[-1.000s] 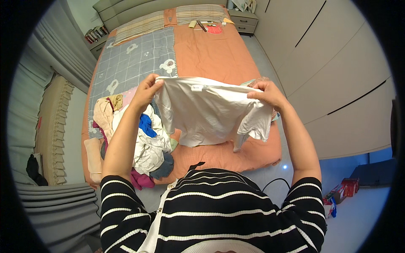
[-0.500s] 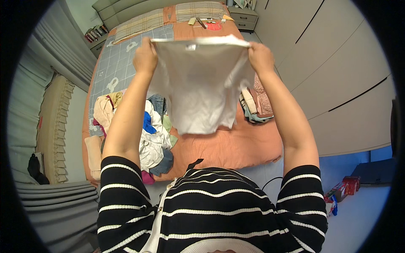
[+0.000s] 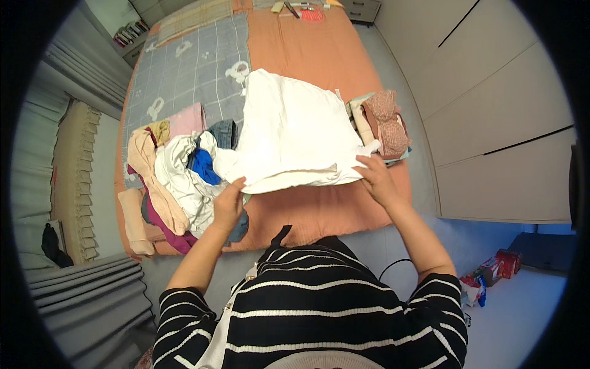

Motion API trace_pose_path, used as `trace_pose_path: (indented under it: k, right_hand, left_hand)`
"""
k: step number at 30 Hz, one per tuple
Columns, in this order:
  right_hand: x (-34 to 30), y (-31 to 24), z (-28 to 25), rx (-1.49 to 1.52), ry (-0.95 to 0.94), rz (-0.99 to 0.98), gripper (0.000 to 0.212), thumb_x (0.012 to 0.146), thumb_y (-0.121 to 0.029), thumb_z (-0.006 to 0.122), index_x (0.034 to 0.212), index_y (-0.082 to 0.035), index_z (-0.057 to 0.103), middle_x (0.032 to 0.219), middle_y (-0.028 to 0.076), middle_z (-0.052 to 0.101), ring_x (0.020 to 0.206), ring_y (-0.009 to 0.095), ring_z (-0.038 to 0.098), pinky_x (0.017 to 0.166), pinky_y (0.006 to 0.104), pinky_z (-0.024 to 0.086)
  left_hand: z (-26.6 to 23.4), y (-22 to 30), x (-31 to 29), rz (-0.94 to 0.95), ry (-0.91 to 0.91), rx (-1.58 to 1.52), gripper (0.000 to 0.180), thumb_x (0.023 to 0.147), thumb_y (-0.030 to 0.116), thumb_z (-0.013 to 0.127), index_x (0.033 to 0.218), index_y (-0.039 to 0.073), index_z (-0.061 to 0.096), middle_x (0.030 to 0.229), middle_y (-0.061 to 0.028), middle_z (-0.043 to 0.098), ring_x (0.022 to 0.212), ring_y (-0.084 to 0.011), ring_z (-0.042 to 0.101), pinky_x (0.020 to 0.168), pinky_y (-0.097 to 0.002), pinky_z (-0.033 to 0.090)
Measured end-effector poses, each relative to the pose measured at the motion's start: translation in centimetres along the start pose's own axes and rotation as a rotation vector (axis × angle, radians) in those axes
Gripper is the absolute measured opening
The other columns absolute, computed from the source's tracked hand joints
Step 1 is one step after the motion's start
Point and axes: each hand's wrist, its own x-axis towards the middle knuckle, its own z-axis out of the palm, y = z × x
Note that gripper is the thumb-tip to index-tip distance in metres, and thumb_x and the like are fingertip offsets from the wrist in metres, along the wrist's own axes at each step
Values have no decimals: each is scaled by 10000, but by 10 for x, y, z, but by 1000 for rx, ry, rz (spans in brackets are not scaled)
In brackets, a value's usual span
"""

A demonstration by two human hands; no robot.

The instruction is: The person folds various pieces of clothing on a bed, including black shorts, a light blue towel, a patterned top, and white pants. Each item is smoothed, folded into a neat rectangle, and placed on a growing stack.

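Observation:
A white T-shirt lies spread over the orange bedspread, its collar edge toward me and its body stretching away up the bed. My left hand pinches the near edge at the left, close to the heap of clothes. At the right, my right hand grips the same edge near a sleeve, with thumb and fingers closed on the cloth. The shirt's left side reaches a rumpled white garment in the heap, and its right side comes close to a stack of folded clothes.
Left of the shirt, the heap also holds a blue piece, a peach garment and denim. A pinkish-brown lace bra tops the folded stack at right. Beyond lies a grey patterned blanket; wardrobe doors line the right.
The white T-shirt, held up in the air before, has come down flat onto the bed. Both hands have lowered toward me, still holding its edge.

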Motion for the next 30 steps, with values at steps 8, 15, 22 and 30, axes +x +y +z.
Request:
trace_pose_path:
  k: [8,15,22,30]
  right_hand:
    - [-141,26,160,-115,-859,438,260,750,-142,642,1000,-81,681,1172,138,598,1046,334,561,882,403,467]
    - [-200,47,201,223,-902,709,310,792,-252,648,1045,-74,664,1006,138,664,965,315,621,842,393,482]
    - [-185,122,241,76,-208,1247,632,735,-303,707,1259,-17,498,1151,205,591,1096,346,548,930,410,439]
    - [-159,148,255,14,-300,1283,546,733,-340,719,1179,-65,565,1035,205,640,967,378,597,848,435,466]
  left_hand:
    - [118,-57,-185,-98,-686,146,167,807,85,541,967,74,588,1101,-150,634,924,-345,619,754,-432,505]
    - [145,-46,-189,-610,-941,3,285,828,198,606,1077,63,578,1009,-165,646,880,-348,632,769,-438,493]
    - [197,-149,-203,-1501,-12,-121,649,805,373,687,1200,-100,482,1153,-180,579,1029,-271,568,900,-352,443]
    - [199,-174,-187,-1691,229,-897,381,864,141,655,1168,-38,511,1132,-104,590,1010,-207,575,886,-314,457]
